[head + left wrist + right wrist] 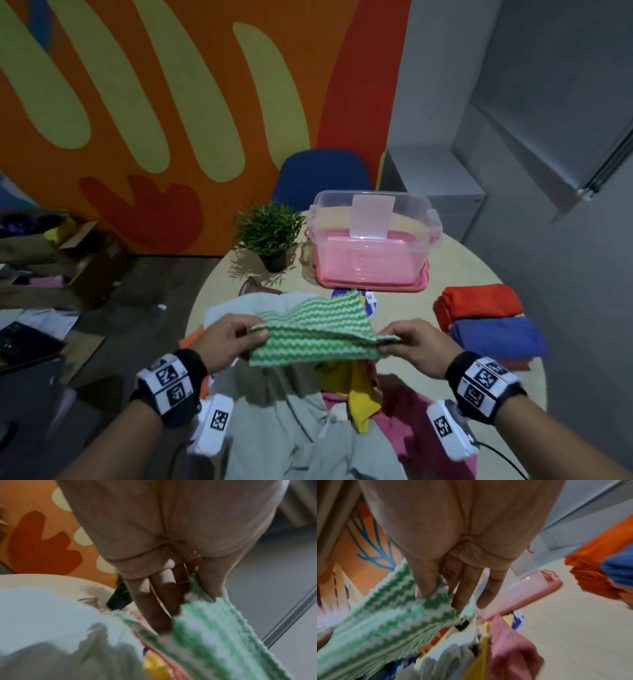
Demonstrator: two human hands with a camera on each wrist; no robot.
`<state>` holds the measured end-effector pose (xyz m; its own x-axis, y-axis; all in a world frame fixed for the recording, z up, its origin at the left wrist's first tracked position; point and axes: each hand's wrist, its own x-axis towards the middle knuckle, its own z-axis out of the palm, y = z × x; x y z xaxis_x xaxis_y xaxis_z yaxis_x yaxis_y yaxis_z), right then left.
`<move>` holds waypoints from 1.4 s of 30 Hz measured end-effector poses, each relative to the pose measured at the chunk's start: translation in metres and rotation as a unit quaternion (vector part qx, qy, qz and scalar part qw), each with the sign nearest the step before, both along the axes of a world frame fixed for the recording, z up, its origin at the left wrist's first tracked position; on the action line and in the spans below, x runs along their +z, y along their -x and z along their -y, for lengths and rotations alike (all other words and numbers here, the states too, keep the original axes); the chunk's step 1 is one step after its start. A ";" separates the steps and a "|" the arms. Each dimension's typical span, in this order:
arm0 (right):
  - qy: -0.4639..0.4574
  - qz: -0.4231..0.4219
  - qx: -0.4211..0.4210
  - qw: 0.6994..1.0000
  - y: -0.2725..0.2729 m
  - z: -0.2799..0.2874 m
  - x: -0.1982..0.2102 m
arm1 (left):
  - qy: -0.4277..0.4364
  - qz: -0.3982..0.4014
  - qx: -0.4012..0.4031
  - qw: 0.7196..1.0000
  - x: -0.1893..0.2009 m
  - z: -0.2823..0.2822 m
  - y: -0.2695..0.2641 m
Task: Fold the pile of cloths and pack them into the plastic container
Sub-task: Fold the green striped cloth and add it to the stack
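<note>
A green-and-white zigzag cloth (pixel 318 329) hangs in the air above the pile, stretched between both hands. My left hand (pixel 236 337) pinches its left edge, thumb on top; the left wrist view shows the cloth (pixel 214 635) caught between thumb and fingers (pixel 159 601). My right hand (pixel 407 339) pinches the right corner, with the same cloth (pixel 388 615) under the thumb in the right wrist view. Below lies the unfolded pile (pixel 308 421) of grey, yellow and pink cloths. The clear plastic container (pixel 373 236) stands open at the far side on its pink lid (pixel 424 281).
Folded red (pixel 479 301) and blue (pixel 496 335) cloths are stacked at the table's right. A small potted plant (pixel 270 236) stands left of the container. A blue chair (pixel 322 178) sits behind the round table (pixel 459 260). Cardboard boxes (pixel 82 260) lie on the floor at left.
</note>
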<state>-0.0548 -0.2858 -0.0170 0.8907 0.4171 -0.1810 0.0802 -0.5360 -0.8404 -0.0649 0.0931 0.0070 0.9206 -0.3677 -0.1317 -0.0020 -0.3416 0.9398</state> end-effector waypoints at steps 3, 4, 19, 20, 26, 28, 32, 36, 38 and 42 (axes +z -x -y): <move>0.042 -0.060 0.049 0.996 0.023 0.001 -0.034 | -0.081 -0.047 -0.022 0.995 -0.050 -0.008 0.025; 0.057 -0.069 0.058 0.994 0.028 -0.001 -0.043 | -0.098 -0.063 -0.016 0.993 -0.062 -0.009 0.031; 0.184 -0.046 -0.114 0.975 -0.022 -0.060 -0.076 | -0.261 -0.051 0.177 0.947 -0.099 0.007 -0.001; 0.189 -0.056 -0.118 0.973 -0.021 -0.063 -0.082 | -0.264 -0.064 0.169 0.947 -0.099 0.010 -0.001; 0.175 -0.123 -0.098 0.972 -0.003 -0.066 -0.091 | -0.237 -0.094 0.163 0.953 -0.106 0.017 0.001; 0.159 -0.106 -0.113 0.975 0.000 -0.062 -0.093 | -0.205 -0.107 0.190 0.954 -0.107 0.018 0.001; 0.114 -0.091 -0.153 0.977 0.005 -0.056 -0.092 | -0.149 -0.121 0.244 0.951 -0.106 0.015 0.006; 0.121 -0.105 -0.157 0.974 0.013 -0.047 -0.096 | -0.067 -0.247 0.232 0.938 -0.107 0.010 0.021; 0.121 -0.114 -0.142 0.976 0.017 -0.041 -0.098 | -0.089 -0.271 0.175 0.942 -0.114 0.001 0.025; 0.142 -0.138 -0.102 0.975 0.024 -0.033 -0.106 | -0.071 -0.270 0.128 0.952 -0.133 -0.009 0.030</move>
